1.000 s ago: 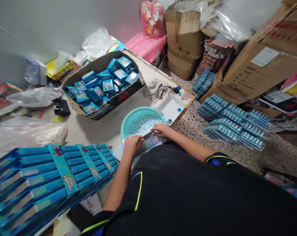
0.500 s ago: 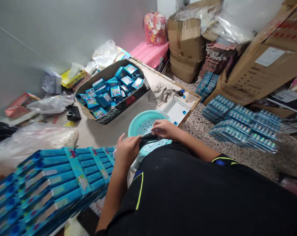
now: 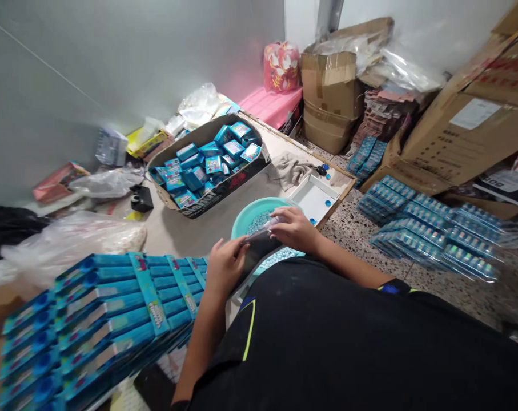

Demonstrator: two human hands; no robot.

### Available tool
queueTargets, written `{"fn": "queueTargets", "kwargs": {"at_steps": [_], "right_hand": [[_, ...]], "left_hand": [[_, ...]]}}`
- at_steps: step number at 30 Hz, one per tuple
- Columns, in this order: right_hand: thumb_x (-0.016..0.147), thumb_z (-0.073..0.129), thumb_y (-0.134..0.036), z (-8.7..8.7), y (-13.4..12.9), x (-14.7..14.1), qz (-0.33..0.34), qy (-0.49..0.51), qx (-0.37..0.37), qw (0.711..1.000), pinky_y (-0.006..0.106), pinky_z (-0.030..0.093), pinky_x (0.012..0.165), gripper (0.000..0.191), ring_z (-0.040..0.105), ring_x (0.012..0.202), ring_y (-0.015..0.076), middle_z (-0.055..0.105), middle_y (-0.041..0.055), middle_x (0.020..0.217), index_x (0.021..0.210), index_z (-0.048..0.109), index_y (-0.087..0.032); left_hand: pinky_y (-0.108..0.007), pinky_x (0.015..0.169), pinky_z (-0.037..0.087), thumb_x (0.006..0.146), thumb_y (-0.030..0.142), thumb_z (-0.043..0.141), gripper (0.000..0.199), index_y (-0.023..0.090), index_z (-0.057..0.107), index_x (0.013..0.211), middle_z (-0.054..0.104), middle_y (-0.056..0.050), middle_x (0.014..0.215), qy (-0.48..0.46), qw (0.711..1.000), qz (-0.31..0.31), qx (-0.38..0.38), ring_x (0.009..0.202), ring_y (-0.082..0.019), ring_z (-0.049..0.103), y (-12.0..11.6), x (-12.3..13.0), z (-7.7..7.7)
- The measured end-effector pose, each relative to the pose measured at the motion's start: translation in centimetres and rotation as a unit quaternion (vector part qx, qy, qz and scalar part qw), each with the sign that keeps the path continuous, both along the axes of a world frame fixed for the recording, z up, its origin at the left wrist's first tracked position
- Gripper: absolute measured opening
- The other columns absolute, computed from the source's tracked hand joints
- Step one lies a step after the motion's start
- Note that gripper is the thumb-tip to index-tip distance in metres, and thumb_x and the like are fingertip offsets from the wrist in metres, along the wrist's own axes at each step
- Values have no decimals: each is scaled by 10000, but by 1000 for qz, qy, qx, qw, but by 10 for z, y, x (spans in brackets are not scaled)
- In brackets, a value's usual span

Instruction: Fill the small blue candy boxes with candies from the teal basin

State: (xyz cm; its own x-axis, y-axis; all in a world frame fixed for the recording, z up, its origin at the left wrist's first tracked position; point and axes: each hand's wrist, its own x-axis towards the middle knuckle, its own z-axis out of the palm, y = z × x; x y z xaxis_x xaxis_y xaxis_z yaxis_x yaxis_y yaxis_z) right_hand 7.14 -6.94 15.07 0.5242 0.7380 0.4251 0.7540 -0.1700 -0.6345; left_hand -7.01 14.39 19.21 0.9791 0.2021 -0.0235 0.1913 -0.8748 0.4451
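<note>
Over a turquoise basin [image 3: 240, 220] of small pale-blue beads [image 3: 259, 222], both my hands are closed on a dark, sheet-like piece [image 3: 259, 246] with a pale upper edge. Whether this piece belongs to my black shirt, I cannot tell. My left hand [image 3: 227, 262] pinches its left end, thumb raised along the edge. At the other end, my right hand [image 3: 293, 227] has its fingers bent over the pale edge, above the basin's right side. The piece hides part of the beads.
Small blue boxes fill a cut-down carton [image 3: 224, 194]. Stacked blue display boxes [image 3: 125, 308] stand at left front. A white tray [image 3: 312, 197] and grey cloth [image 3: 290, 170] lie beyond the basin. Blue packs [image 3: 425, 222] and large cartons [image 3: 460, 131] occupy the floor at right.
The view has shifted, so the surroundings sit slightly lower and further right. Between my hands, the dark piece now shows a broader face and a pale edge.
</note>
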Motion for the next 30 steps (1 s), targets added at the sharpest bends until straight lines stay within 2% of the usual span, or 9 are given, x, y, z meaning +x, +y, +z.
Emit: {"fn": "queueTargets", "kwargs": {"at_steps": [3, 6, 9, 11, 13, 15, 20, 24, 30], "right_hand": [[819, 821, -342, 13, -8, -5, 20, 17, -43, 999, 585, 340, 1103, 117, 463, 1329, 346, 599, 95, 1332, 843, 760, -245], [848, 786, -387, 30, -17, -4, 42, 169, -37, 984, 518, 470, 967, 139, 596, 1092, 283, 640, 95, 1110, 874, 784, -251], [909, 685, -452, 48, -19, 0, 96, 374, 21, 922, 382, 528, 725, 234, 618, 783, 193, 631, 40, 829, 970, 774, -244], [905, 670, -479, 56, -14, 2, 104, 434, 80, 891, 357, 526, 693, 287, 621, 749, 179, 639, 18, 795, 1065, 742, -251], [906, 671, -451, 59, -5, 2, 87, 411, 133, 898, 368, 538, 758, 359, 648, 820, 185, 670, 12, 863, 1223, 675, -282], [918, 673, -384, 56, 8, 2, 81, 339, 144, 926, 390, 536, 852, 476, 669, 929, 196, 704, 18, 980, 1378, 567, -319], [857, 723, -154, 29, 33, 3, 81, 93, 11, 992, 500, 394, 1098, 689, 642, 1151, 240, 730, 33, 1181, 1478, 485, -332], [908, 655, -111, 5, 35, -2, 78, 9, -45, 996, 520, 300, 1174, 626, 663, 1140, 209, 756, 32, 1129, 1489, 475, -263], [1020, 555, -218, -12, 29, -10, 38, -68, 29, 997, 498, 83, 1275, 394, 656, 1210, 194, 725, 46, 1279, 1414, 560, -236]], "left_hand": [[-527, 1154, 340, 955, 343, 496, 328, 267, 700, 1200, 758, -81, 1191, -16, 996, 80, 30, 1105, -282, 694, 4, -2, -1], [-557, 1145, 328, 969, 335, 470, 342, 245, 683, 1221, 739, -113, 1228, -19, 988, 137, 65, 1153, -306, 672, 8, -4, -3], [-577, 1156, 294, 985, 336, 444, 360, 221, 672, 1239, 728, -137, 1244, -6, 983, 159, 93, 1163, -319, 665, 11, -7, -3], [-582, 1163, 276, 989, 325, 437, 358, 224, 669, 1241, 729, -135, 1240, 6, 984, 148, 99, 1160, -316, 665, 9, -7, -3], [-579, 1173, 262, 989, 311, 439, 347, 238, 669, 1238, 739, -120, 1216, 17, 989, 110, 95, 1139, -302, 672, 5, -6, -3], [-576, 1186, 244, 990, 303, 447, 336, 249, 673, 1231, 753, -102, 1182, 22, 994, 63, 88, 1109, -290, 684, -2, -5, -2], [-576, 1186, 263, 998, 313, 461, 338, 237, 675, 1249, 764, -100, 1147, 18, 997, 11, 68, 1088, -289, 699, -17, 0, -5], [-544, 1195, 278, 999, 299, 472, 313, 232, 686, 1219, 762, -83, 1167, 3, 999, 2, 48, 1092, -262, 700, -18, 0, -6], [-466, 1123, 395, 972, 314, 528, 294, 270, 715, 1193, 767, -55, 1167, -7, 998, 45, -43, 1085, -255, 702, -17, -2, -6]]}}
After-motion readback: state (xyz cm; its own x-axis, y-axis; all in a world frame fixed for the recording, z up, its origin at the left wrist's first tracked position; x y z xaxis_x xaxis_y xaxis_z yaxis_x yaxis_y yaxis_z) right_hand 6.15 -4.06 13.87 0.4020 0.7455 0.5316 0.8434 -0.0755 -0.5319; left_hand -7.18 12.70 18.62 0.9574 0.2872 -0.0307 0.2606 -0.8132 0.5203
